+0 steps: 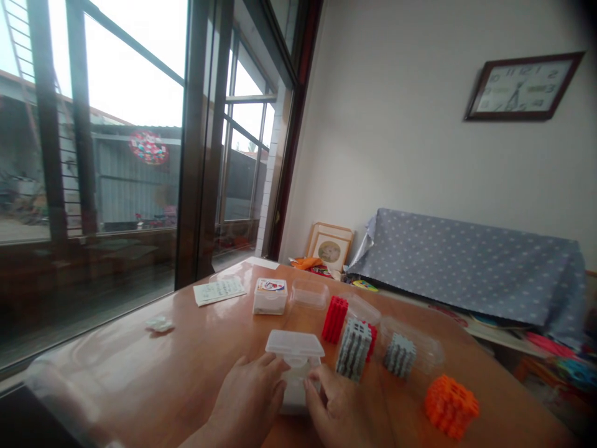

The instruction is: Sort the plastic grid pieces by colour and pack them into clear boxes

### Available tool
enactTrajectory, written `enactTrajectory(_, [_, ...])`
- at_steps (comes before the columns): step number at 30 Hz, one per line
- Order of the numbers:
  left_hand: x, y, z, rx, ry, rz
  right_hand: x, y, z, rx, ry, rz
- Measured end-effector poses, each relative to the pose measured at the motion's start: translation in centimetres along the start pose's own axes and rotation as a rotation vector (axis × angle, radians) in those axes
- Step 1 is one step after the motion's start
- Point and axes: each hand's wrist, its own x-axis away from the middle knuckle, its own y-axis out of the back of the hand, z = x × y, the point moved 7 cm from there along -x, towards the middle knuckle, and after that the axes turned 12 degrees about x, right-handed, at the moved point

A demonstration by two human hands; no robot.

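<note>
A translucent white plastic box (295,398) stands at the table's near middle, its hinged lid (295,344) tilted up on the far side. My left hand (252,395) grips the box's left side, fingers at the rim and thumb against the near part. On the right side, my right hand (338,401) holds it with bent fingers and thumb. My hands partly cover the box, and its contents cannot be made out. Just beyond my right hand rises a stack of grey plastic pieces (355,348), with a red stack (334,320) behind it.
A smaller grey stack (400,356) and an orange stack (451,406) sit to the right, near clear plastic containers (431,351). A closed white box (269,298), a paper (219,291) and a crumpled wrapper (159,324) lie farther left. A glass window borders the left.
</note>
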Motion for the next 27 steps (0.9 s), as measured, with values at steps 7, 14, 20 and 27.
enactTrajectory(7, [-2.2, 1.4, 2.0, 0.218, -0.005, -0.092, 0.0, 0.0, -0.3, -0.034, -0.034, 0.02])
enactTrajectory(14, [-7.2, 0.7, 4.3, 0.53, -0.029, -0.18, 0.0, -0.4, -0.5, -0.065, -0.046, 0.085])
enactTrajectory(20, [-9.5, -0.1, 6.3, 0.533, -0.016, -0.217, 0.0, -0.9, -0.7, -0.053, -0.04, 0.103])
enactTrajectory(27, [-10.4, -0.9, 7.8, 0.594, 0.068, -0.273, 0.0, -0.9, -0.9, -0.062, -0.054, 0.117])
